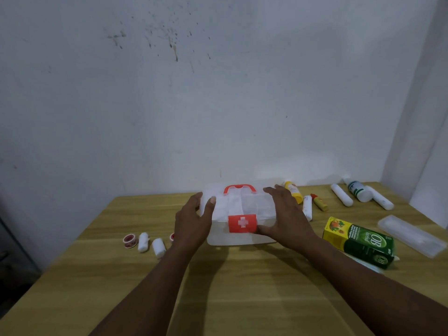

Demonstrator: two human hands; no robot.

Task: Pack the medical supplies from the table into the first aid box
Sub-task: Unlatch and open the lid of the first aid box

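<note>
Bracing the first aid box (238, 221) from both sides, the person has the left hand (194, 221) spread against its left end, thumb lying over the lid's corner, and the right hand (286, 214) cupped over the right end, its thumb reaching in beside the red latch (242, 223) with the white cross. Both hands are open-fingered and pressed on the box rather than closed around anything. This two-sided hold probably steadies the light, translucent case so that the latch can be released and the lid lifted without the box sliding on the tabletop (230, 287). The lid looks closed, with the red carry handle (239, 189) lying across its top, so packing has apparently not begun.

The box sits in the middle of the tabletop, close to the wall, with the supplies fanned out on both sides of it, within reach of either hand. To the left lie a roll of tape (130, 240) and two small bandage rolls (143, 242), with a second tape roll partly hidden behind the left wrist. To the right lie a yellow bottle (293, 191), a small yellow tube with a red cap (319, 202), a white roll just beside the right hand, longer white rolls (341, 194), a white bottle (358, 191), a green and yellow carton (358, 241) and a clear flat case (412, 235). The carton is bulky and may need to go in first.
</note>
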